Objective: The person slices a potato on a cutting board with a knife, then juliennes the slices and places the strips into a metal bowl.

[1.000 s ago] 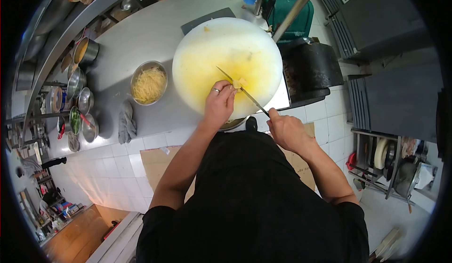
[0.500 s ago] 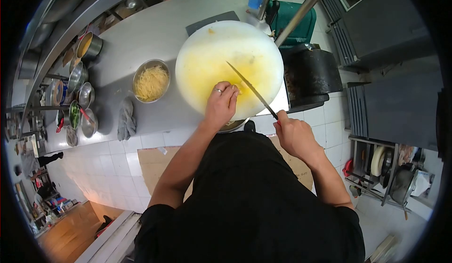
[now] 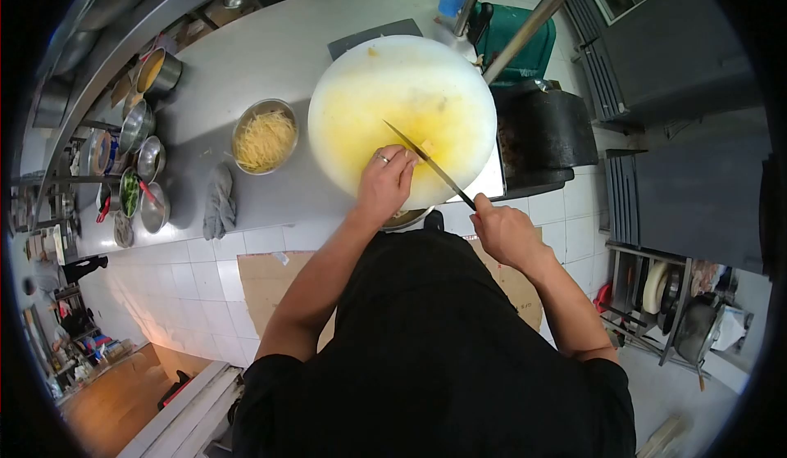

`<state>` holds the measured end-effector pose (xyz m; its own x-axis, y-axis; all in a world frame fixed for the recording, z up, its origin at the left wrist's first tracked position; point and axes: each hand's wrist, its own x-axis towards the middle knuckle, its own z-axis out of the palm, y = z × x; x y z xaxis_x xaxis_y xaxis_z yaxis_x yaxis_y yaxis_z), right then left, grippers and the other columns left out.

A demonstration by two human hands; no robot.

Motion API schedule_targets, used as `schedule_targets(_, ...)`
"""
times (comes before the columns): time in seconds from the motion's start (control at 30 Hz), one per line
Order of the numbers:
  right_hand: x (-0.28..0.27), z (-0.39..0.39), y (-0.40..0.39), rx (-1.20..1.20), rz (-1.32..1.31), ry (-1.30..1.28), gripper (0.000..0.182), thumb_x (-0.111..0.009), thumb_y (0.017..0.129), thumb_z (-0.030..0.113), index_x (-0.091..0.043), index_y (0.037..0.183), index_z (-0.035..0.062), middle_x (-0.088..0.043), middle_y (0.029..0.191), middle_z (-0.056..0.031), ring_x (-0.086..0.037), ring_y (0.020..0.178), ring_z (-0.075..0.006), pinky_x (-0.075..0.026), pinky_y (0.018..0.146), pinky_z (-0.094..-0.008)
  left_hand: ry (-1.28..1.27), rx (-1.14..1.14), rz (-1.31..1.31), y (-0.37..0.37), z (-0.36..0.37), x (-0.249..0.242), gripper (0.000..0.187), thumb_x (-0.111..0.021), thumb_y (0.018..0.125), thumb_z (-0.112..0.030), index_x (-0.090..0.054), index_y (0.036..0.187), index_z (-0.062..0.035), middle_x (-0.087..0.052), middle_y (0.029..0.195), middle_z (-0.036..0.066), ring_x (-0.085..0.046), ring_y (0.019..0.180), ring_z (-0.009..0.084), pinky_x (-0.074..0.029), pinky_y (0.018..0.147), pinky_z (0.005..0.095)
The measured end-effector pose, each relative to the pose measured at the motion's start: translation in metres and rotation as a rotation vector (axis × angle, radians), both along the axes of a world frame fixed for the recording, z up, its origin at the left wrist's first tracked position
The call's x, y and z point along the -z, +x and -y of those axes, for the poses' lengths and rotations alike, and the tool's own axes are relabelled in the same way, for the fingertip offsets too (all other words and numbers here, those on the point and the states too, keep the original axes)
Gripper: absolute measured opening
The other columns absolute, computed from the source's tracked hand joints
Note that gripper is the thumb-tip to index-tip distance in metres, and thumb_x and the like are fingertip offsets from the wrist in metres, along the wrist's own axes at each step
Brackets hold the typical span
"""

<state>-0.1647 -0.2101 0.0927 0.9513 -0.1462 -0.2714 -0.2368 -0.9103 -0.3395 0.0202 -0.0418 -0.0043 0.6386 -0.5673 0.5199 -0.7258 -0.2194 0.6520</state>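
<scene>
Head view: knife held across a pale yellow piece on a round board

A pale yellow piece (image 3: 427,146) is seen on the near half of a round white cutting board (image 3: 361,89), just right of the blade of a knife (image 3: 422,155). The blade is slanted, with its tip pointed far and left. The knife's handle is gripped by the right hand (image 3: 510,233), its fingers closed around it at the board's near right edge. The fingers of the left hand (image 3: 384,181) are bunched together close beside the blade; whether anything is pinched beneath them cannot be told. A ring (image 3: 381,158) is worn on that hand.

The board is stained yellow, and a dark flat slab (image 3: 373,37) is partly covered by its far edge. To the left, a metal bowl (image 3: 246,112) is filled with pale yellow shreds (image 3: 265,142) and set on the grey bench (image 3: 246,65). Nearer, a grey cloth (image 3: 218,204) is laid by the bench's edge. Farther left, a pot (image 3: 170,74) and several smaller bowls are lined up. A green container (image 3: 529,44) is placed at the far right.
</scene>
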Motion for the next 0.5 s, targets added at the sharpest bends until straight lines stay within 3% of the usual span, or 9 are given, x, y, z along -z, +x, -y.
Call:
schedule_targets(0.37,-0.059,-0.009,-0.006,-0.055,-0.082,-0.048,0.017,-0.058,0.101,0.016,-0.052,0.102,-0.0001,-0.067,0.067,-0.0218,-0.069,0.065,-0.0434,-0.056,0.062,-0.0543,-0.026,-0.006,-0.001,-0.003,0.000,-0.001,0.010,-0.073,0.088,0.002,-0.072,0.097,0.0021,-0.070,0.097,0.016,-0.068,0.089,0.0331,-0.056,0.078,0.0407)
schedule_targets(0.5,-0.010,-0.006,-0.001,-0.027,-0.040,-0.032,0.017,-0.059,0.100,0.015,-0.052,0.102,-0.0001,-0.067,0.067,-0.0221,-0.069,0.065,-0.0432,-0.056,0.062,-0.0547,-0.033,-0.001,0.012,-0.002,-0.001,0.000,0.009,-0.073,0.088,0.002,-0.072,0.097,0.0016,-0.070,0.097,0.015,-0.068,0.088,0.0331,-0.056,0.076,0.0405)
